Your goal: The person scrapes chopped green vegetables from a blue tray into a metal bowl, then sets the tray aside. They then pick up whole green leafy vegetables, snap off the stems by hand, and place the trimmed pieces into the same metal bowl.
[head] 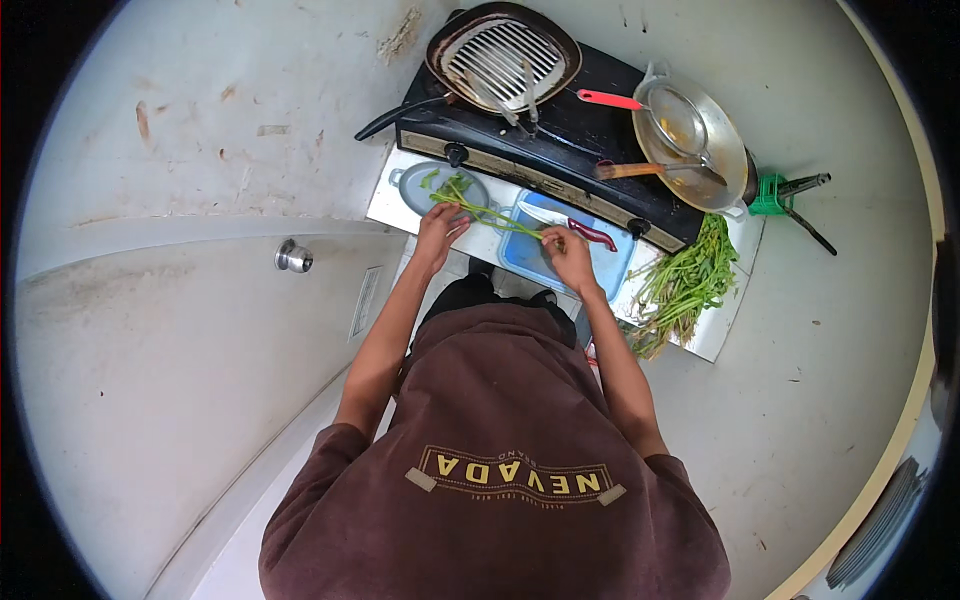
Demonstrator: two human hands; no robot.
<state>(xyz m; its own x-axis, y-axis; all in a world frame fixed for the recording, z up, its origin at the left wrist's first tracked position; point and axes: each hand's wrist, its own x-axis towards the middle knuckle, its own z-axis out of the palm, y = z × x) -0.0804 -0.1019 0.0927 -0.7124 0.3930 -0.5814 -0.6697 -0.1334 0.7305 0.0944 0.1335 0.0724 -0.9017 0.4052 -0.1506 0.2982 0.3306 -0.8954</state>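
Observation:
A few green leafy stalks stretch between my two hands. Pinched in my right hand are their bare ends, above a blue cutting board. My left hand has its fingertips at the stalks close to the leaves; whether they grip is unclear. Under the leafy end lies a grey oval plate with small handles, holding bits of leaf. A knife with a dark red handle rests on the board, its blade pointing left, just beyond my right hand.
A bundle of leafy greens lies on the white tiled counter at right. Behind the board stands a black gas stove with a grill pan and a metal wok holding a strainer. A green basket holds utensils.

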